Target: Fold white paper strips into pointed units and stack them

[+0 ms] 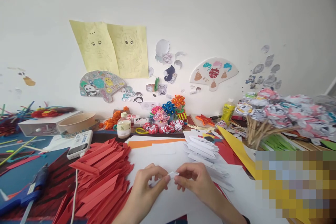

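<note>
Between my two hands, over a large white sheet, is a small folded white paper strip. My left hand pinches its left part between thumb and forefinger. With thumb and fingertips, my right hand grips the other end. Part of the strip is hidden behind the left fingers. To the left lies a big pile of folded red paper strips. A smaller stack of folded white paper strips lies beyond my right hand.
A blue glue gun, a white device and its cable are at left. At the back stand a bottle and bead flowers. Paper flowers on sticks and a yellow sheet are at right.
</note>
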Motion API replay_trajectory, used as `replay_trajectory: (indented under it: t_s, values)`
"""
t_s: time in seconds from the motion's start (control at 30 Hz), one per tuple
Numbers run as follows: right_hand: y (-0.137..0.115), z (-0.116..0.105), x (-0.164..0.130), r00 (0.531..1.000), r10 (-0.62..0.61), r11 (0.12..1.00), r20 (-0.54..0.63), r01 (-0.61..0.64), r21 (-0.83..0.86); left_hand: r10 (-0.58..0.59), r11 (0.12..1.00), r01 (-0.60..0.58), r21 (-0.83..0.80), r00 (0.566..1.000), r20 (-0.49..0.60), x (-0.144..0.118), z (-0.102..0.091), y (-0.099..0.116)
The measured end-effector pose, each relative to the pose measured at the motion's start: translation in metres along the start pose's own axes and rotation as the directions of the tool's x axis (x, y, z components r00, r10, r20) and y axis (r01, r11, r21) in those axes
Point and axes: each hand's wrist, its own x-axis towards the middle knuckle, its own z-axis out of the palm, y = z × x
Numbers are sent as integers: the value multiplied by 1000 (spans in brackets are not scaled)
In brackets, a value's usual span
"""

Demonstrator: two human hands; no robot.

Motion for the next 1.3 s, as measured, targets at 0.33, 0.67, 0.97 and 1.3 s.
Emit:
replay_trajectory:
  t_s: [0.33,0.67,0.97,1.3]
  values:
    - [-5,-4,-2,999,-18,998,38,20,-52,-73,996,76,-48,996,49,0,-2,3]
    - [-3,-5,-1,988,33,995,150,-47,92,-50,996,53,-72,998,40,0,-7,5]
    - [1,-6,2,986,73,997,150,-69,-35,-53,998,52,21,998,18,-1,-3,-2]
    - [-4,-10,2,995,-5,981,104,25,-190,-101,994,100,44,994,33,5,-8,-9]
